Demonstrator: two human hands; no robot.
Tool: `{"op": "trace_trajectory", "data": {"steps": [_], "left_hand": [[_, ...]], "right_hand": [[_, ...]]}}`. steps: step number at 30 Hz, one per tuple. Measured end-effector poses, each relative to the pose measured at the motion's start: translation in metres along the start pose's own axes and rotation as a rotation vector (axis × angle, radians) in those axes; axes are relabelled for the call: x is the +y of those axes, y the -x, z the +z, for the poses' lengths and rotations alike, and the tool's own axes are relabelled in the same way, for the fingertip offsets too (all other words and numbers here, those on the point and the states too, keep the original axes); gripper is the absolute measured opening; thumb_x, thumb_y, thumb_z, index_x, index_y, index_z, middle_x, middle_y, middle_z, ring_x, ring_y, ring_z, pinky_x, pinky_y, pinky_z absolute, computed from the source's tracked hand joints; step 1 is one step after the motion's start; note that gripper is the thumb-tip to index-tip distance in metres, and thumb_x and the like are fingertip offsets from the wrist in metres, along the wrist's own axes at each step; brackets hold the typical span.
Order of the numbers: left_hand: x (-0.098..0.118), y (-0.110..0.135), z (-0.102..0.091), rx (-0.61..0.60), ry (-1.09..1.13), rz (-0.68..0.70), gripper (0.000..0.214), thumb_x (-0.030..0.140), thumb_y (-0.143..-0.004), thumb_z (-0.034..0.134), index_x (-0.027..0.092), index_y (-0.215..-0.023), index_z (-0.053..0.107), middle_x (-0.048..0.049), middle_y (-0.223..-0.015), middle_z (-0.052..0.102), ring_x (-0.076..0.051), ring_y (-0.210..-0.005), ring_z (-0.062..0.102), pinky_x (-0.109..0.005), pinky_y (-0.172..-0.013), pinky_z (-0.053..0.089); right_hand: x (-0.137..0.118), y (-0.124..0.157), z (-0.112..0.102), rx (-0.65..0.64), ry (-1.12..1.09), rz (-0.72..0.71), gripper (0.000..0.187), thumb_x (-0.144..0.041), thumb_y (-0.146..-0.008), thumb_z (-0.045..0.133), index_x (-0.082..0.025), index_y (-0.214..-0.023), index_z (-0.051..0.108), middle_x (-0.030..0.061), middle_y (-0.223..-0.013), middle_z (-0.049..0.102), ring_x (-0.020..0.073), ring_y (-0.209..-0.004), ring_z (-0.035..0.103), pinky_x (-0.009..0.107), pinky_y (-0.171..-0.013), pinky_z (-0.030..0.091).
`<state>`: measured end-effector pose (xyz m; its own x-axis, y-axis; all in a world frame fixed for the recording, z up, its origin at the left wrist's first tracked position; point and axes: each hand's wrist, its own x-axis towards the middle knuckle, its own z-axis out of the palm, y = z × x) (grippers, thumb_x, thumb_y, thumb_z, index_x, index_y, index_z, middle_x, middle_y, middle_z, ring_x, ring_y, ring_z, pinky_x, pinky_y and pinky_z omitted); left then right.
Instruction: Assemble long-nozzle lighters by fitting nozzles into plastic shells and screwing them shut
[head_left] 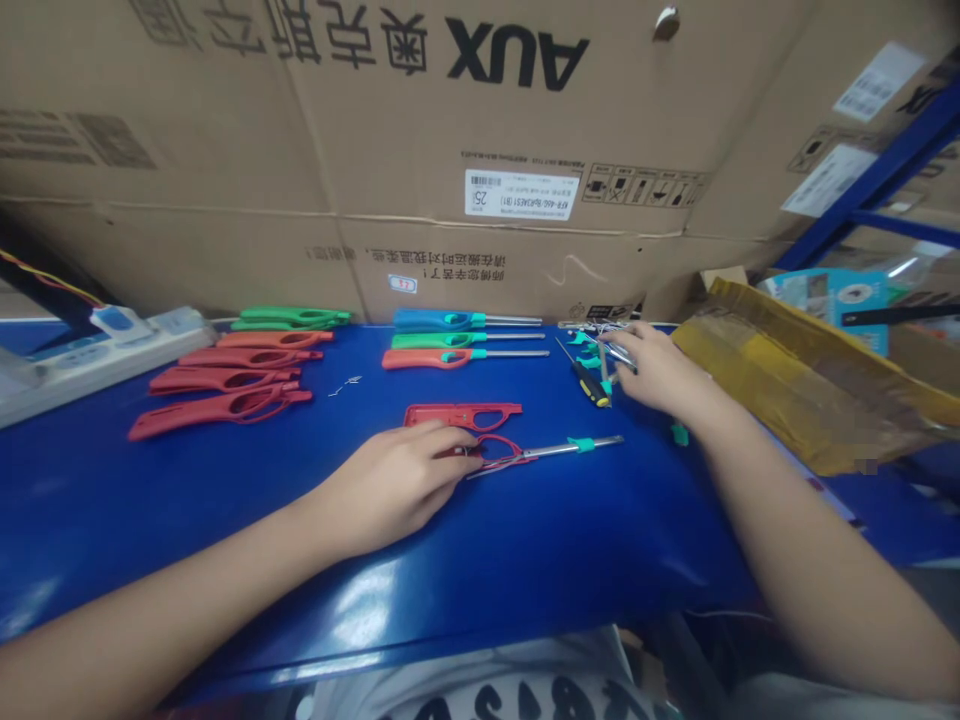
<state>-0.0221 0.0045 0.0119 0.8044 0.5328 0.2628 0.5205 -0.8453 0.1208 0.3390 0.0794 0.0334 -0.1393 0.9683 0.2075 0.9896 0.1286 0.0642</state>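
My left hand [405, 485] lies over the handle end of a red lighter shell [504, 452], fingers closed on it. A metal tube [551, 452] with a teal piece [581, 445] sticks out of that shell to the right. Just behind is another red half shell [463, 414], flat on the table. My right hand [660, 365] reaches into a small pile of metal tubes and teal triggers [589, 350]; its fingertips are bent among the parts, and what they pinch is unclear. Beside it lies a black-and-yellow screwdriver [590, 382].
Several red shells [217, 405] and green shells [291, 318] lie at left, near a white power strip [142, 345]. Blue, green and orange lighters [427, 358] are lined up at the back. A large cardboard box [360, 150] stands behind; a yellow-taped package [802, 380] sits right.
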Motion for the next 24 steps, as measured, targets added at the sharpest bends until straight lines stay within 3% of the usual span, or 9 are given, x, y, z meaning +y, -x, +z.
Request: {"op": "trace_trajectory", "data": {"steps": [5,9,12,15,17,20,24], "left_hand": [[0.001,-0.001,-0.001,-0.008,-0.005,-0.008,0.034,0.02,-0.1,0.046,0.028,-0.123,0.07,-0.0038,-0.126,0.069,-0.023,-0.11,0.069,-0.037,-0.09,0.059],[0.002,-0.001,-0.002,0.001,-0.002,-0.003,0.036,0.017,-0.099,0.047,0.029,-0.126,0.069,-0.0034,-0.128,0.068,-0.024,-0.112,0.068,-0.038,-0.091,0.059],[0.003,-0.001,-0.002,0.009,0.0,-0.005,0.037,0.016,-0.098,0.048,0.029,-0.126,0.069,-0.0034,-0.128,0.068,-0.023,-0.114,0.067,-0.037,-0.092,0.058],[0.004,-0.002,-0.004,0.017,0.002,-0.013,0.034,0.018,-0.098,0.048,0.028,-0.123,0.07,-0.0036,-0.126,0.069,-0.023,-0.111,0.068,-0.036,-0.09,0.059],[0.004,-0.002,-0.005,0.027,0.017,-0.027,0.031,0.02,-0.099,0.048,0.027,-0.12,0.071,-0.0039,-0.123,0.07,-0.022,-0.109,0.069,-0.035,-0.089,0.059],[0.003,-0.003,-0.005,0.071,0.04,-0.06,0.03,0.02,-0.099,0.049,0.023,-0.12,0.07,-0.005,-0.122,0.071,-0.022,-0.11,0.069,-0.036,-0.09,0.059],[0.001,-0.003,-0.005,0.115,0.045,-0.101,0.031,0.02,-0.098,0.05,0.022,-0.123,0.068,-0.0057,-0.121,0.072,-0.023,-0.11,0.069,-0.037,-0.089,0.059]], "right_hand": [[-0.009,-0.004,0.019,0.072,-0.095,-0.039,0.027,-0.02,-0.086,0.058,-0.018,-0.109,0.072,0.019,-0.127,0.058,0.0393,-0.118,0.051,0.057,-0.101,0.046],[-0.004,-0.009,0.025,0.103,-0.18,0.007,0.007,-0.02,-0.081,0.064,-0.019,-0.086,0.069,0.0165,-0.114,0.061,0.0362,-0.112,0.054,0.055,-0.098,0.047],[-0.001,-0.013,0.02,0.154,-0.272,0.04,0.005,-0.021,-0.081,0.062,-0.018,-0.085,0.064,0.0144,-0.104,0.063,0.0317,-0.103,0.059,0.05,-0.095,0.049],[-0.007,-0.012,0.012,0.168,-0.395,0.033,0.014,-0.026,-0.085,0.059,-0.018,-0.096,0.063,0.0084,-0.091,0.065,0.0231,-0.084,0.063,0.04,-0.083,0.053],[-0.018,-0.007,0.008,0.109,-0.562,-0.013,0.024,-0.03,-0.088,0.056,-0.018,-0.108,0.062,0.0037,-0.084,0.064,0.0173,-0.071,0.061,0.031,-0.069,0.053],[-0.039,0.003,0.005,-0.087,-0.895,-0.085,0.034,-0.032,-0.092,0.051,-0.02,-0.123,0.056,-0.0024,-0.075,0.055,0.0127,-0.058,0.052,0.026,-0.055,0.046],[-0.06,0.011,0.006,-0.212,-1.063,-0.095,0.026,-0.031,-0.09,0.055,-0.021,-0.114,0.056,-0.0037,-0.074,0.053,0.013,-0.062,0.056,0.028,-0.058,0.049]]}}
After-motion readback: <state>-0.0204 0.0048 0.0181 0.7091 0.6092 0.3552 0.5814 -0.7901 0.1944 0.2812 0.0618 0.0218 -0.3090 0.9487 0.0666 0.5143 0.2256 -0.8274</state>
